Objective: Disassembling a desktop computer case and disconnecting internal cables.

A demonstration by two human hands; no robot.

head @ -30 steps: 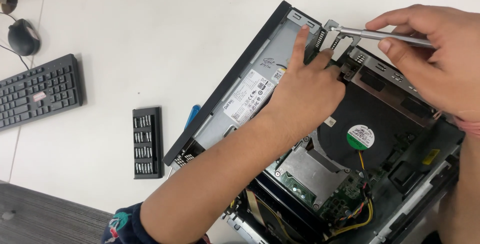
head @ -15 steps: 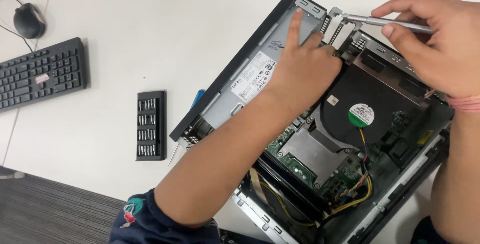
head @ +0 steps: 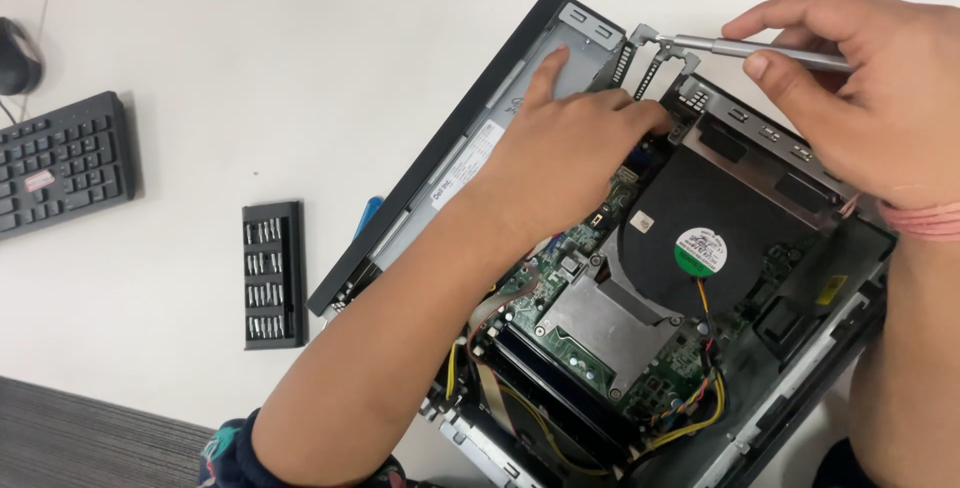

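In the head view, an open black desktop computer case [head: 640,278] is laid on the white table [head: 250,78]. A slim silver metal screwdriver [head: 745,46] is pinched by the right hand [head: 860,88], its tip set at the case's far corner bracket. The left hand [head: 565,153] is pressed flat, fingers together, beside it. A screw is judged to be in work; steady downward pressure is called for. A black bit tray [head: 273,274] is seen left.

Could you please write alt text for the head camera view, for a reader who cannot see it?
Two bare hands work inside an open desktop computer case on a white table: the left hand presses near the case's corner while the right hand holds a slim silver screwdriver there. A black bit set and keyboard lie to the left.
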